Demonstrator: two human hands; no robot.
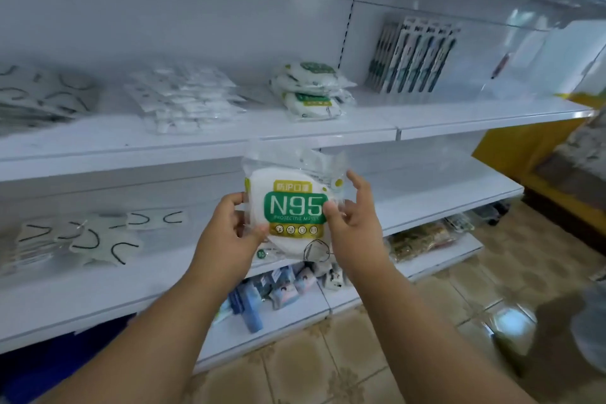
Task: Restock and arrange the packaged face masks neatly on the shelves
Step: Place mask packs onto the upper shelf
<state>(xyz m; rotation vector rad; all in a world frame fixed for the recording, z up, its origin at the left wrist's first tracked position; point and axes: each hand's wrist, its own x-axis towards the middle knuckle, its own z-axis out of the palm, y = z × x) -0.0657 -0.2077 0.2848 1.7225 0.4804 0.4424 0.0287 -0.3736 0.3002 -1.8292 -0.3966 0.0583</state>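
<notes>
N95 mask pack [295, 207] pinched in both hands, white shelves [196, 144], tiled floor [328, 364]

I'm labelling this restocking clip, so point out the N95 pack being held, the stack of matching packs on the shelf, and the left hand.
N95 pack [296, 208], head view, green label.
Stack of matching packs [311, 92], head view, middle pack.
Left hand [229, 234], head view, back of hand.
</notes>
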